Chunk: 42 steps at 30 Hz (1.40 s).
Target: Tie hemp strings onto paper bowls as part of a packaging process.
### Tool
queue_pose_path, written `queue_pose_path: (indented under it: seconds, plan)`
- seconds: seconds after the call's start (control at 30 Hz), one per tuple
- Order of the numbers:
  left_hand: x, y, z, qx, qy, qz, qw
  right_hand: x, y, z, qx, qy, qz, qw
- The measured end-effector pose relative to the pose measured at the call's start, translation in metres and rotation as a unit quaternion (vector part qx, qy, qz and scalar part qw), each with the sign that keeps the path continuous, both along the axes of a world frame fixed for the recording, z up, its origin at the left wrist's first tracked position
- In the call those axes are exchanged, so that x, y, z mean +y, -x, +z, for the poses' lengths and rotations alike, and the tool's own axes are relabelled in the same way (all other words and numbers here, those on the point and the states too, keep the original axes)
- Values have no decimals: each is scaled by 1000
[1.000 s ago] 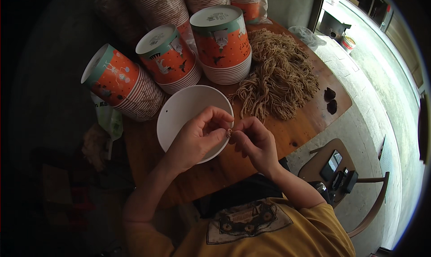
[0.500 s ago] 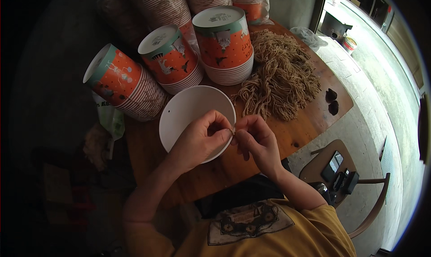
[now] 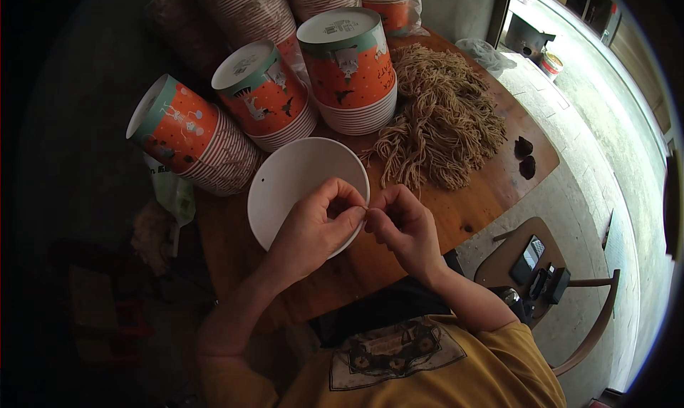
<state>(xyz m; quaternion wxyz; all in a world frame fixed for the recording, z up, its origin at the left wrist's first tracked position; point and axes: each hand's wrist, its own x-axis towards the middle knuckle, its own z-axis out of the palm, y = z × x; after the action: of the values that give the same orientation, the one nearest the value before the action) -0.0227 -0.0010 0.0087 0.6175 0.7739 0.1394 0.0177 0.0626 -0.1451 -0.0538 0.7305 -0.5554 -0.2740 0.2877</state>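
Left hand (image 3: pixel 313 226), right hand (image 3: pixel 402 226) pinch over white bowl (image 3: pixel 285 183); twine heap (image 3: pixel 442 119) beside.

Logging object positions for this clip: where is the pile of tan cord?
In the head view, the pile of tan cord lies on the wooden table, right of the white bowl, beside the cup stacks.

Three stacks of paper cups (image 3: pixel 271 94) lie tipped at the back of the counter (image 3: pixel 484 201), their printed wraps orange-red with a teal band and small white figures, bases white and round. Behind them stand more striped stacks in clear plastic sleeves (image 3: pixel 242 9). A small dark device with a pale screen (image 3: pixel 531 255) lies on the chair at right.
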Motion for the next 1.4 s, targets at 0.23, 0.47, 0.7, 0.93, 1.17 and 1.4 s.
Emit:
queue_pose_path:
  seconds: [0.23,0.47,0.7,0.93,1.17,1.4]
  plan:
    - [-6,6,2,6,-96,17,995,3,4,-2,-176,47,-91,979]
    - [-3,3,-1,-14,-77,15,997,0,4,-9,-105,-9,-42,994]
    - [3,-1,-13,-77,-17,0,997,-1,1,-1,64,-36,2,997]
    - [9,1,-9,-58,-25,-18,998,1,-5,10,6,-3,17,1000]
    - [8,-2,-6,-35,-68,-16,997,-1,-11,6,-61,26,17,998]
    - [16,-6,-7,13,21,-3,1000,-1,-19,11,-78,41,-1,996]
